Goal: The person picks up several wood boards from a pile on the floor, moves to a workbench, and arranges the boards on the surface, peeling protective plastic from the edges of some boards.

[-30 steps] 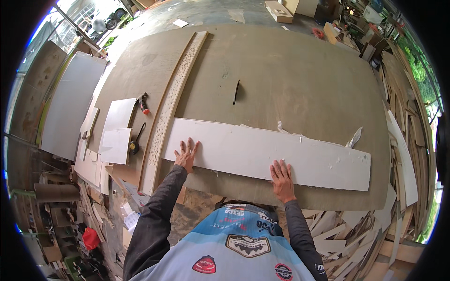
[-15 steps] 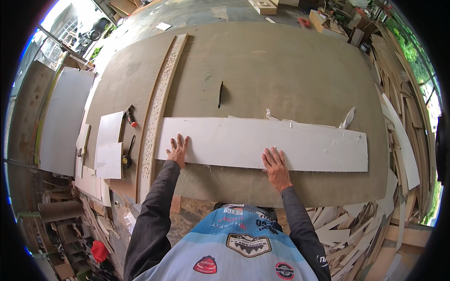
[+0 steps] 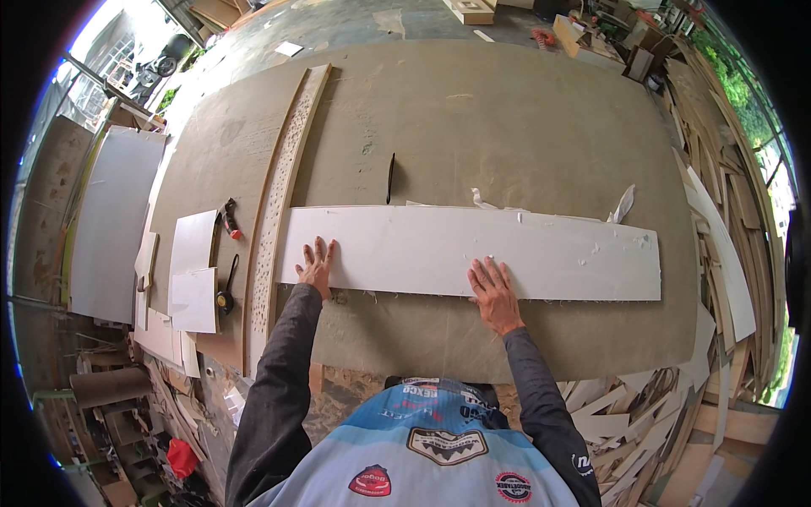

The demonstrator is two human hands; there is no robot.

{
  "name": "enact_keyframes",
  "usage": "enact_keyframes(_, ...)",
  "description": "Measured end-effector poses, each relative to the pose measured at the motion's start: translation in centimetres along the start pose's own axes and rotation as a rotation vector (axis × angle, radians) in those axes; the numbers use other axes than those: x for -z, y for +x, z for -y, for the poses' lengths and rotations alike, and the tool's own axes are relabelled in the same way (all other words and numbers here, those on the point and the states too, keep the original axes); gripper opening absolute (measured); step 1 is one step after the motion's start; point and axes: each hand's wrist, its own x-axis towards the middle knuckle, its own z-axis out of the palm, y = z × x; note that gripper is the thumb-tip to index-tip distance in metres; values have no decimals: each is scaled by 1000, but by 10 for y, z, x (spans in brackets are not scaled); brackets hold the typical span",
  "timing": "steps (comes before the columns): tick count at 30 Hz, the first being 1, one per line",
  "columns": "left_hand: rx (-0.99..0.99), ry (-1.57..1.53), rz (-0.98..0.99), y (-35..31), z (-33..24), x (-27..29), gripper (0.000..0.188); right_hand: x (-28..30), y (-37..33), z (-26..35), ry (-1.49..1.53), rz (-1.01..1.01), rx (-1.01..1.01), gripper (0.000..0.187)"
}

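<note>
Brown worktable carries a long white board; both hands, left and right, press it flat, fingers spread.

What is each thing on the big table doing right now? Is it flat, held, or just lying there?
long white board: lying flat, both hands pressing on its near edge.
left hand: open, fingers spread, flat on the board.
right hand: open, palm down on the board.
perforated strip: lying flat, untouched.
small white sheets: lying flat, one overlapping the other.
red-handled tool: lying loose, untouched.
tape measure: lying by the sheets, untouched.
</note>
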Motion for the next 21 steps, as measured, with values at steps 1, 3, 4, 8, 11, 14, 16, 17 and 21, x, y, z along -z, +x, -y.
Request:
enact_keyframes(1, -2, 0, -7, 3, 0, 1, 139, -1, 2, -2, -13, 2, -1, 65)
enact_keyframes(3, -3, -3, -13, 9, 0, 2, 138, -2, 7, -6, -16, -1, -5, 65)
enact_keyframes(4, -3, -6, -12, 12, 1, 3, 138, -2, 10, -7, -18, -3, -6, 65)
enact_keyframes(8, 5, -7, -10, 23, 0, 8, 135, 1, 21, -13, -17, 14, -12, 65)
enact_keyframes(11, 11, -16, -16, 29, 2, 8, 134, 0, 27, -16, -8, 13, -13, 65)
enact_keyframes(14, 5, -14, -17, 33, -2, 12, 134, -3, 29, -20, 1, 9, -22, 65)
enact_keyframes(16, 7, -9, -18, 35, -1, 13, 134, 1, 32, -20, 3, 0, -26, 65)
enact_keyframes(17, 8, -7, -19, 36, -1, 13, 134, 1, 33, -21, 17, 5, -26, 66)
enact_keyframes(21, 9, -22, -31, 41, -2, 16, 134, 1, 38, -26, 54, 9, -30, 69)
